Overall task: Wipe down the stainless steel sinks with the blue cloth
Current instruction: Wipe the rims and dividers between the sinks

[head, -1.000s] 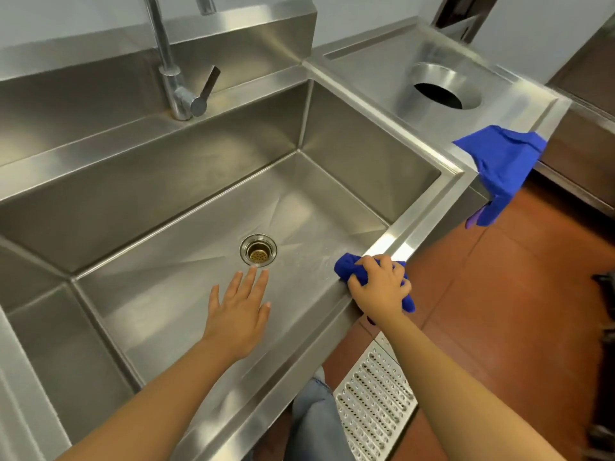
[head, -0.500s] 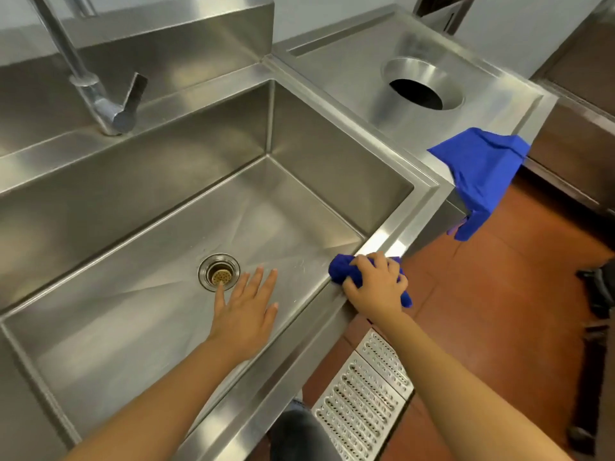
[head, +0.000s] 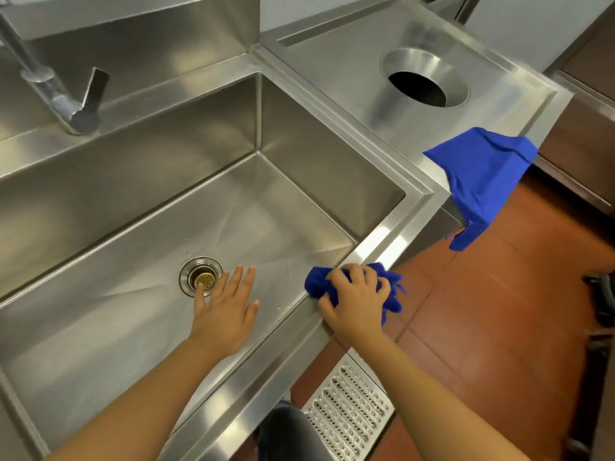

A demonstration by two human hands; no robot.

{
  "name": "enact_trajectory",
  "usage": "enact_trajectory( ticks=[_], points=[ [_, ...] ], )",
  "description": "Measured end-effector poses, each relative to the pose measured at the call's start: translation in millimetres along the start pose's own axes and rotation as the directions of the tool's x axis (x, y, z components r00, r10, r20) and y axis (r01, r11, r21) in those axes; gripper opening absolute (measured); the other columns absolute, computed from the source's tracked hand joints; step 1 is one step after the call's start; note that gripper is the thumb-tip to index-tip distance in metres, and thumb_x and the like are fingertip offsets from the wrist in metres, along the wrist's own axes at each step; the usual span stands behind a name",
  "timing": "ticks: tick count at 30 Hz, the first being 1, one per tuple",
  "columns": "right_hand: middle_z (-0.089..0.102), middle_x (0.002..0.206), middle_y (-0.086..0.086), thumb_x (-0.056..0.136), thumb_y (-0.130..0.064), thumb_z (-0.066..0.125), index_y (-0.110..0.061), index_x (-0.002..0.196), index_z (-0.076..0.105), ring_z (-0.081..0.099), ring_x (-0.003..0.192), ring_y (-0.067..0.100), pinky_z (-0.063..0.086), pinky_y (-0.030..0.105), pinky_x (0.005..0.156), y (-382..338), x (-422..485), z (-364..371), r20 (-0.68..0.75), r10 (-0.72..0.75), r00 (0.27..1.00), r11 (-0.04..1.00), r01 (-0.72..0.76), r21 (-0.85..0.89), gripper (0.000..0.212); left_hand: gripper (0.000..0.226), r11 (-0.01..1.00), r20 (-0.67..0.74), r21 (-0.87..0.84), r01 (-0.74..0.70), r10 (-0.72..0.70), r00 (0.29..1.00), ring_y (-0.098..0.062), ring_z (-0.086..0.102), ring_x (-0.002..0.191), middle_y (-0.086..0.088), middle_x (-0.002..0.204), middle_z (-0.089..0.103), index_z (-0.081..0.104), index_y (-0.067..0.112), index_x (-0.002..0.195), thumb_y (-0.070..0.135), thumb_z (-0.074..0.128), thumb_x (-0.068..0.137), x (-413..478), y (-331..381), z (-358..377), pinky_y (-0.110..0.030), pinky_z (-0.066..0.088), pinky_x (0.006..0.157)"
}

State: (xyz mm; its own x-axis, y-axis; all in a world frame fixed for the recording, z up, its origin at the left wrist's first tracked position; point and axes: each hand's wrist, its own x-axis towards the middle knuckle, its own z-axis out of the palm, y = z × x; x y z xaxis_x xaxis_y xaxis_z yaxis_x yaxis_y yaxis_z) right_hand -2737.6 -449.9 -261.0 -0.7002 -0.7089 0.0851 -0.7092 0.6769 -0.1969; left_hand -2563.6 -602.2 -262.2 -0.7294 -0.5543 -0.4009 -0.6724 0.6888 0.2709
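A deep stainless steel sink (head: 139, 207) fills the left and middle of the view, with a round drain (head: 200, 276) in its floor. My right hand (head: 356, 299) grips a bunched blue cloth (head: 317, 282) and presses it on the sink's front rim near the right corner. My left hand (head: 224, 309) hovers over the basin just right of the drain, fingers straight and spread, holding nothing.
A faucet (head: 63, 98) with a lever stands at the back left. To the right is a steel counter (head: 336, 61) with a round chute hole (head: 417, 86). A second blue cloth (head: 482, 178) hangs over its front edge. A perforated floor grate (head: 347, 414) lies below on red tiles.
The view has shifted right, so the sink and faucet sit further left. My right hand with the cloth stays on the front rim; my left hand remains spread beside the drain.
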Motion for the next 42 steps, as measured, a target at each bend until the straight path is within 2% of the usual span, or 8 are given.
enact_trajectory(
  ticks=[4, 9, 16, 21, 25, 35, 38, 42],
  points=[
    [0.053, 0.105, -0.002, 0.072, -0.039, 0.045, -0.024, 0.096, 0.062, 0.043, 0.108, 0.027, 0.023, 0.047, 0.094, 27.4, 40.3, -8.9, 0.061, 0.132, 0.989, 0.990, -0.135, 0.049, 0.033, 0.072, 0.999, -0.013, -0.036, 0.011, -0.011, 1.000, -0.017, -0.006, 0.149, 0.005, 0.162, -0.007, -0.013, 0.028, 0.152, 0.052, 0.000, 0.085, 3.1, 8.7, -3.5, -0.051, -0.003, 0.116],
    [0.059, 0.111, 0.004, 0.070, -0.035, 0.052, -0.021, 0.091, 0.065, 0.046, 0.112, 0.034, 0.030, 0.056, 0.096, 6.6, 19.5, -0.4, -0.041, 0.291, 0.956, 0.952, -0.285, 0.108, 0.027, 0.073, 0.999, -0.031, -0.038, 0.025, -0.026, 0.999, -0.016, -0.008, 0.148, 0.006, 0.161, -0.008, -0.017, 0.028, 0.149, 0.056, -0.006, 0.083, 5.1, 13.1, 0.7, -0.050, -0.005, 0.116],
    [0.055, 0.106, 0.000, 0.074, -0.040, 0.045, -0.025, 0.092, 0.061, 0.047, 0.105, 0.031, 0.030, 0.053, 0.090, 24.4, 19.4, -3.0, 0.016, 0.027, 0.999, 0.999, -0.028, 0.039, 0.029, 0.061, 0.999, 0.015, -0.022, 0.046, -0.046, 0.999, -0.017, -0.009, 0.148, 0.005, 0.161, -0.011, -0.017, 0.027, 0.150, 0.043, 0.016, 0.102, 13.6, 28.4, 1.3, -0.050, -0.004, 0.117],
    [0.044, 0.127, 0.002, 0.085, -0.030, 0.053, -0.024, 0.116, 0.056, 0.032, 0.122, 0.029, 0.024, 0.051, 0.098, 55.2, 76.0, -13.8, 0.120, 0.234, 0.965, 0.970, -0.240, 0.034, 0.032, 0.059, 0.999, -0.003, -0.036, 0.041, -0.041, 0.999, -0.016, -0.011, 0.148, 0.006, 0.161, -0.012, -0.016, 0.029, 0.151, 0.045, 0.014, 0.102, 13.3, 34.2, -1.2, -0.049, -0.006, 0.116],
    [0.044, 0.128, 0.005, 0.084, -0.029, 0.054, -0.021, 0.117, 0.056, 0.031, 0.123, 0.032, 0.025, 0.053, 0.098, 32.2, 70.2, -10.4, 0.073, 0.387, 0.919, 0.922, -0.388, 0.007, 0.034, 0.061, 0.996, 0.001, -0.060, 0.073, -0.073, 0.997, -0.015, -0.010, 0.148, 0.006, 0.161, -0.012, -0.018, 0.029, 0.150, 0.043, 0.018, 0.103, 3.1, 25.2, 1.4, -0.049, -0.006, 0.117],
    [0.059, 0.111, 0.011, 0.067, -0.023, 0.077, -0.018, 0.093, 0.064, 0.053, 0.105, 0.043, 0.043, 0.059, 0.077, -22.6, -14.1, -0.2, 0.054, 0.214, 0.975, 0.976, -0.216, 0.035, 0.030, 0.060, 0.998, 0.016, -0.054, 0.028, -0.027, 0.999, -0.017, -0.007, 0.148, 0.004, 0.162, -0.008, -0.014, 0.028, 0.152, 0.042, 0.018, 0.103, -4.2, 20.3, -6.1, -0.051, -0.003, 0.117],
    [0.049, 0.126, 0.011, 0.085, -0.027, 0.062, -0.020, 0.113, 0.059, 0.041, 0.118, 0.039, 0.036, 0.057, 0.089, -9.3, 10.8, -8.6, 0.108, 0.247, 0.963, 0.969, -0.244, -0.038, 0.029, 0.060, 0.998, -0.022, -0.050, -0.031, 0.030, 0.999, -0.017, -0.007, 0.149, 0.005, 0.162, -0.008, -0.014, 0.028, 0.152, 0.042, 0.019, 0.103, -2.5, 23.8, -13.5, -0.049, -0.002, 0.117],
    [0.034, 0.135, 0.005, 0.093, -0.030, 0.048, -0.026, 0.124, 0.046, 0.023, 0.128, 0.033, 0.030, 0.053, 0.098, 11.3, 64.9, -26.3, 0.299, 0.435, 0.849, 0.888, -0.460, 0.017, 0.032, 0.060, 0.996, -0.032, -0.087, -0.013, 0.011, 0.999, -0.016, -0.006, 0.149, 0.004, 0.162, -0.007, -0.014, 0.027, 0.152, 0.041, 0.019, 0.103, -6.1, 22.6, -15.8, -0.050, 0.000, 0.118]
  ],
)
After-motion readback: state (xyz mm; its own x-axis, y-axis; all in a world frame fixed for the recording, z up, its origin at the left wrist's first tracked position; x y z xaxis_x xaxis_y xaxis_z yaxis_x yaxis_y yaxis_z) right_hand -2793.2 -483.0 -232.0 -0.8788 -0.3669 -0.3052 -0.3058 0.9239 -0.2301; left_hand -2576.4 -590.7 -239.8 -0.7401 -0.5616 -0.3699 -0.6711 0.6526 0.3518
